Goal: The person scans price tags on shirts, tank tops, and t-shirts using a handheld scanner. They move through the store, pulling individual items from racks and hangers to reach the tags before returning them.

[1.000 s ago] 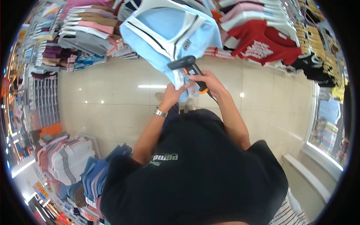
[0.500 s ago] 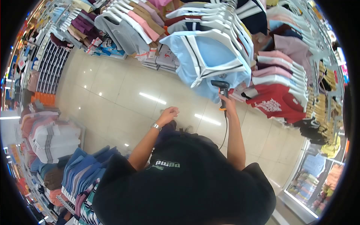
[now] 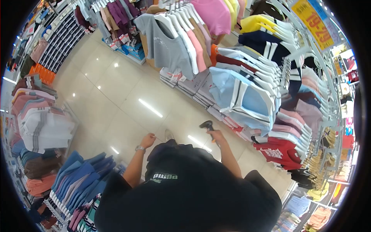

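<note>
My right hand [image 3: 217,137] is wrapped round the grip of a black handheld scanner [image 3: 206,125], held over the tiled floor. The scanner's head points up and to the left. My left hand [image 3: 147,140] is raised in front of my body, a watch on its wrist; its fingers are bent, and what they hold, if anything, is too small to name. Light blue tops with white trim [image 3: 247,102] hang on white hangers up and to the right of the scanner, apart from it.
A grey sleeveless top [image 3: 166,44] hangs at the upper middle, above stacked packs [image 3: 193,87]. Red shirts [image 3: 280,151] hang at the right. Folded blue clothes [image 3: 79,178] and white striped shirts [image 3: 44,127] are at the left. A yellow price sign [image 3: 313,23] stands upper right.
My right hand and the scanner have moved down and left, away from the light blue tops. My left hand has moved down and left. The view has shifted, with more racks showing.
</note>
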Tool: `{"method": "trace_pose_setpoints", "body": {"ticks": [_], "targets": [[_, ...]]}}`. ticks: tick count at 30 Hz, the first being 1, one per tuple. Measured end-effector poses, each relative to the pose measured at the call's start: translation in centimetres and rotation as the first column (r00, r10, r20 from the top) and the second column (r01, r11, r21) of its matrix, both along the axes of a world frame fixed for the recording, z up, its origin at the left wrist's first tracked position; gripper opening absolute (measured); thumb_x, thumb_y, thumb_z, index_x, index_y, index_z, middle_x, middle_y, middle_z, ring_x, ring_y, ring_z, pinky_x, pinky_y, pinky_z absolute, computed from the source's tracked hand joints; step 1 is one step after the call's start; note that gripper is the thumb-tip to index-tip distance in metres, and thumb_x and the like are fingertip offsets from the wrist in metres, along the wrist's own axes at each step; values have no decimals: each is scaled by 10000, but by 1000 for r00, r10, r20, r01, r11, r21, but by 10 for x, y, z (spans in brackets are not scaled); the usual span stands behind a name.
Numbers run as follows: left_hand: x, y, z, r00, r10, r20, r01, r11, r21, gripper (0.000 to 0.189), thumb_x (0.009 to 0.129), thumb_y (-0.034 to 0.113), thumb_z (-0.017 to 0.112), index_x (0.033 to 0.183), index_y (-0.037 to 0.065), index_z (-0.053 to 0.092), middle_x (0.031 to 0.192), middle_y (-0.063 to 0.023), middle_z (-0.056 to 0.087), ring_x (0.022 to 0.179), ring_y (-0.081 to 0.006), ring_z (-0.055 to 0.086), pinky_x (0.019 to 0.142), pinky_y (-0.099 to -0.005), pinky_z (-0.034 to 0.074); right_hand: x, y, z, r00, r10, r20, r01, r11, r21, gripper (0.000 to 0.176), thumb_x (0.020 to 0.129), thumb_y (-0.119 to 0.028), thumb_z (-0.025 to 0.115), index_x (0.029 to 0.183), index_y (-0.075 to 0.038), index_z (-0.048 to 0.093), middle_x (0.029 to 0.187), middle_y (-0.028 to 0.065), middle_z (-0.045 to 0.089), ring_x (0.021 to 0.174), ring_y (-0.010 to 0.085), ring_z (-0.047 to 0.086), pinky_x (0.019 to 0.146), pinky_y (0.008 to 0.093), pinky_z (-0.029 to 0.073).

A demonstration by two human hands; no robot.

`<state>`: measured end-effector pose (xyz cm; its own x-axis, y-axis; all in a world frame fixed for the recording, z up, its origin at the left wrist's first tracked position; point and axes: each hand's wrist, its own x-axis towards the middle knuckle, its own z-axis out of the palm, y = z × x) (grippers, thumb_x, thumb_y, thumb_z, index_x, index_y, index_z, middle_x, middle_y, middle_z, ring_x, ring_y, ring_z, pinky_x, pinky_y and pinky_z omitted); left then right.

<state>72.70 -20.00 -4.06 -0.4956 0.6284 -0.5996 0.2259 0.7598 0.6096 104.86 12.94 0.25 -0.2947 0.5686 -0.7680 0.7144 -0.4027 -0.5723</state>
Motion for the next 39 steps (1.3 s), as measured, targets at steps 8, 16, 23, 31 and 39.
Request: {"method": "trace_pose_setpoints", "body": {"ticks": [8,16,23,31,39], "targets": [[-62,0,4,985,158,-75,-153,985,77,375,857,279,611,1155,51,614,1020,-164,693,975,-315,656,860,-402,504,-108,-20,-28,866,497,44,-499,862,89,360,694,-289,746,841,32,677,653,81,588,582,197,586,514,337,432],[-111,57,28,964,261,50,-265,938,222,416,882,307,615,1205,47,578,1097,-157,670,957,-301,662,856,-387,505,-170,15,-36,841,518,155,-520,853,-29,410,677,-317,742,825,57,662,645,95,573,551,203,554,505,351,423],[-195,119,52,955,272,121,-297,902,313,407,876,232,642,1210,13,565,1102,-151,664,948,-254,665,828,-348,515,-216,44,-88,821,532,206,-535,844,-47,434,661,-327,729,821,72,668,683,126,612,582,227,588,530,357,451],[-333,254,127,983,173,-58,-131,890,436,555,826,222,712,1291,10,495,1227,-196,582,1146,-305,560,913,-393,478,-289,59,-131,894,392,219,-371,919,-129,345,743,-278,657,783,65,664,720,142,655,644,223,633,584,356,489],[-403,376,118,971,71,-227,70,827,558,504,806,250,727,1184,-32,548,1167,-225,594,1102,-350,559,902,-411,453,-386,84,-106,970,206,130,-198,978,-69,336,757,-261,647,813,69,663,733,133,655,652,211,629,589,349,488]]}}
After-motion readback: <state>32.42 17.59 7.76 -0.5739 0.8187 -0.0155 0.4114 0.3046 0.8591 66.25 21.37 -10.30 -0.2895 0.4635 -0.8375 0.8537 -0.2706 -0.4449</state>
